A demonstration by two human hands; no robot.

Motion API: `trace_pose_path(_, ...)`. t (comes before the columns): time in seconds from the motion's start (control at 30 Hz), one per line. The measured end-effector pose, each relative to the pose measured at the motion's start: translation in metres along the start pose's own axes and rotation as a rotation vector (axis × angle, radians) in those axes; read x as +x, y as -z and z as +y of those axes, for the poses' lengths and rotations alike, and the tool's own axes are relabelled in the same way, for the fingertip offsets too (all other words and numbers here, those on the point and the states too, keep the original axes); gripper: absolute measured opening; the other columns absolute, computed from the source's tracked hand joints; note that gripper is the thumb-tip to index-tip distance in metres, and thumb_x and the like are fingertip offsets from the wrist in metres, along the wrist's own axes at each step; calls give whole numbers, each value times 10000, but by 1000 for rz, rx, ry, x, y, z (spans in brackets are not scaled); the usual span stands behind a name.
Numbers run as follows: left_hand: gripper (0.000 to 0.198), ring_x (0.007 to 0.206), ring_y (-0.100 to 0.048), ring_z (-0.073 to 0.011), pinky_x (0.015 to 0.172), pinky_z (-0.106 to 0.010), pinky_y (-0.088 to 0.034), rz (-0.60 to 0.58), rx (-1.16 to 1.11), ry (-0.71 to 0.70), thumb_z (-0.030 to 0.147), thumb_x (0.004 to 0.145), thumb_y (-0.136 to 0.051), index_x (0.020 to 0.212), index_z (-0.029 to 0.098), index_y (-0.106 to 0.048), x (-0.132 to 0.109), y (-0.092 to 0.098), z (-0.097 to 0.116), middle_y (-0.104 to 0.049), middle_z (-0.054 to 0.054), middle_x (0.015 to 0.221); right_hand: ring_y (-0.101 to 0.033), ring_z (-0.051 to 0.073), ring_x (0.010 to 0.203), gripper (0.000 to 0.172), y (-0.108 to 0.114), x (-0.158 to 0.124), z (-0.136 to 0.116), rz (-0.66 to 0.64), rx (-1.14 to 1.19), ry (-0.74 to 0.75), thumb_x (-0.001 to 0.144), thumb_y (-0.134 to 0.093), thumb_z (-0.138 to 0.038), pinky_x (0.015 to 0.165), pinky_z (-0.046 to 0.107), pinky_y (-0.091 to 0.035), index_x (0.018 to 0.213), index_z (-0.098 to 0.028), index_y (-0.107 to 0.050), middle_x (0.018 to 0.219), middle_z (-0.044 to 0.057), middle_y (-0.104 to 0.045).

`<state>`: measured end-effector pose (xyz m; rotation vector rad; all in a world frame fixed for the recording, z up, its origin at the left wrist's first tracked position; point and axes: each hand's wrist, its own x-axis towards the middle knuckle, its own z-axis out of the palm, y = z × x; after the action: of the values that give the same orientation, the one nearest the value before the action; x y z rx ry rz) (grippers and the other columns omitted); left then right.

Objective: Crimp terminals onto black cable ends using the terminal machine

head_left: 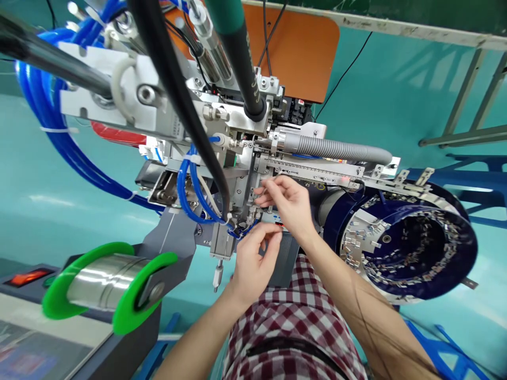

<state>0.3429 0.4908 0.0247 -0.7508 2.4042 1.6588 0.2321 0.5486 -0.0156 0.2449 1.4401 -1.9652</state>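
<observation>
My left hand [255,261] is closed just below the middle of the machine, thumb and forefinger tips pressed together. Whatever lies in that pinch, if anything, is too small to make out. Above and to its right, my right hand [288,203] has its fingers bent and drawn in towards the thumb, beside the metal fixture [239,191] of the machine. Its fingertips seem close to the fixture's edge; I cannot tell if they touch it or hold a small part. A metal feed track [312,171] runs rightward just above my right hand.
A dark blue bowl feeder [471,248] with many small metal parts stands at the right. At lower left is a green spool [125,250] of silvery wire or strip. Blue air hoses [75,158], a grey corrugated hose [340,149] and dark cables [174,84] surround the machine.
</observation>
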Motion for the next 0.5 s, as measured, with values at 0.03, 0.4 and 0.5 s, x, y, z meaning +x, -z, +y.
trace_pose_path(0.03,103,729,-579,-106,683,-224,-451,45,23,-37,214,938,-510,958,206,-611,6,-1,2,-642,-3,838,-701,110,633,164,4,-8,-7,59,-36,70,876,-634,-342,603,217,-596,846,-181,-627,786,17,-738)
trace_pose_path(0.4,80,727,-605,-182,716,-305,-465,420,521,-102,216,903,-529,955,176,-575,104,-21,-4,-630,-49,817,-704,110,668,97,61,-78,-35,285,-240,366,944,-562,-228,658,257,-618,944,-201,-655,865,19,-736)
trace_pose_path(0.5,68,696,-609,-183,701,-297,-452,449,550,-49,230,910,-514,928,189,-565,107,-24,-7,-630,-30,754,-704,110,675,102,68,-86,-39,212,-185,332,945,-561,-231,674,261,-622,966,-209,-659,865,15,-736)
